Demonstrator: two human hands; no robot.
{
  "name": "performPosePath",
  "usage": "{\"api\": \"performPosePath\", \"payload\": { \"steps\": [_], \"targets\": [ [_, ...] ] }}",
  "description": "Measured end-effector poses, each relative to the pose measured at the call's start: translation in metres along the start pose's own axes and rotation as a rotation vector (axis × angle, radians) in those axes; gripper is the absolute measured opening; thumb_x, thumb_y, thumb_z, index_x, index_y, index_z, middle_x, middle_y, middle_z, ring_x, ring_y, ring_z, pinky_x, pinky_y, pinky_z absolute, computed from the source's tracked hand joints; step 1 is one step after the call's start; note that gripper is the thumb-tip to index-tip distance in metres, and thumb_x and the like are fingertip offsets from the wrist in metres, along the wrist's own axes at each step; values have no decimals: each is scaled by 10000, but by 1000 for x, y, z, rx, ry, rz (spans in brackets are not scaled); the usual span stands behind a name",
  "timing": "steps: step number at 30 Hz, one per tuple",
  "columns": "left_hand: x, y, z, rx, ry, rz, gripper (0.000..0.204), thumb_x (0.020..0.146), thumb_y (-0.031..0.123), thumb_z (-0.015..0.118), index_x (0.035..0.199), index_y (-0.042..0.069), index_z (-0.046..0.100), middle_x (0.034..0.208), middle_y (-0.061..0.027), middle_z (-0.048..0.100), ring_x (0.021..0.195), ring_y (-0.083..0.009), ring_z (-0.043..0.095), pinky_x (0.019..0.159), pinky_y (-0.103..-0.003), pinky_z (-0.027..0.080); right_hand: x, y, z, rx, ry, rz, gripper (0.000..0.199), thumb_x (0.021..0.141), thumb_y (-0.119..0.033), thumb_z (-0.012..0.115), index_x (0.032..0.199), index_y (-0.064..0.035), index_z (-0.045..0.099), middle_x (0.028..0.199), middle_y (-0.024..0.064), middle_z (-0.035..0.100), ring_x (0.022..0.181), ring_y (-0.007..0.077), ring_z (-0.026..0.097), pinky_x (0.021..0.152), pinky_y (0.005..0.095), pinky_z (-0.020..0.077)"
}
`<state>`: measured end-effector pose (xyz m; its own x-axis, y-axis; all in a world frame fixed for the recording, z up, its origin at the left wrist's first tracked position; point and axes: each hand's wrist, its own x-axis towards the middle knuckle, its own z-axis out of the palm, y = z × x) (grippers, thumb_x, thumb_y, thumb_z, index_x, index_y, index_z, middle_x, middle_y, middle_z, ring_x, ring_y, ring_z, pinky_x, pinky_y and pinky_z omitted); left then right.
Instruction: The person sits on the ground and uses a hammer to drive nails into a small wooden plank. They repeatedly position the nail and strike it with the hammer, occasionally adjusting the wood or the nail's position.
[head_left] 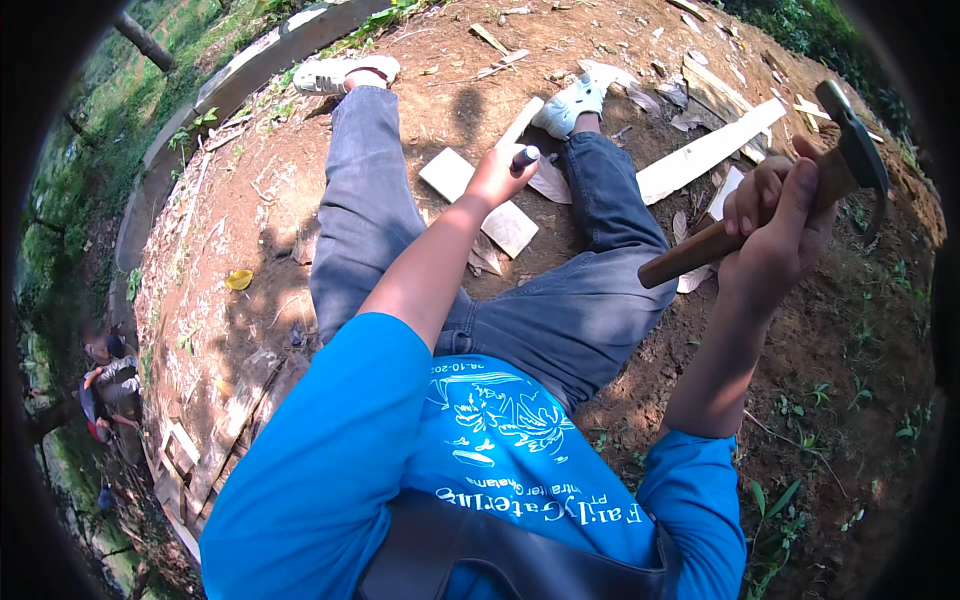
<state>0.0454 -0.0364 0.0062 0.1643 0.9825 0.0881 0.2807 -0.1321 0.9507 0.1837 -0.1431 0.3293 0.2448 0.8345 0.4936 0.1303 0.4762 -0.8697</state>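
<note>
My right hand [775, 220] is closed around the wooden handle of a claw hammer [690, 255], raised at the right with its dark metal head up. My left hand [497, 178] is closed around a short dark cylindrical handle [525, 157] with a pale end. What the handle belongs to is hidden. Under and beside that hand lies a pale wooden board [512, 230] on the ground between my legs; the hand and forearm cover its middle. A narrow pale wood strip [522, 122] sticks out beyond my fingers, and whether they touch it I cannot tell.
A long pale plank [710, 150] lies beyond my right foot, among wood scraps and dry leaves. My outstretched legs flank the board. A low concrete edge [160, 165] curves along the left. Another person [110, 385] is far off at left, near some weathered boards [235, 420].
</note>
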Motion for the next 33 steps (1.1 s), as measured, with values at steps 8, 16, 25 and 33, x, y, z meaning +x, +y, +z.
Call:
{"api": "performPosePath", "payload": {
  "steps": [8,16,25,33],
  "targets": [
    [19,-9,10,41,-9,88,245,866,258,712,935,23,695,763,-114,699,661,-187,645,658,-340,516,-47,146,2,-550,-420,233,201,1024,-220,545,1013,-19,548,702,14,540,565,104,515,535,281,409],
    [11,4,19,-11,-109,-5,275,878,275,702,962,13,695,797,-143,705,725,-249,692,691,-359,525,-66,159,-7,-679,-205,122,245,1032,-276,552,1059,-34,532,709,0,517,575,74,467,521,259,399],
    [6,-13,-5,-41,-22,24,282,895,281,707,967,8,689,778,-83,701,688,-123,631,678,-314,509,-11,20,17,-18,84,26,266,1048,-250,515,1100,11,514,656,-7,447,442,40,376,372,213,313],
    [16,-16,2,-123,-57,68,250,868,262,710,914,21,667,764,-106,673,723,-196,642,708,-369,506,-49,138,-10,-374,-238,515,262,1003,-320,596,999,-79,495,683,-28,481,467,33,424,410,221,360]
  ]
}}
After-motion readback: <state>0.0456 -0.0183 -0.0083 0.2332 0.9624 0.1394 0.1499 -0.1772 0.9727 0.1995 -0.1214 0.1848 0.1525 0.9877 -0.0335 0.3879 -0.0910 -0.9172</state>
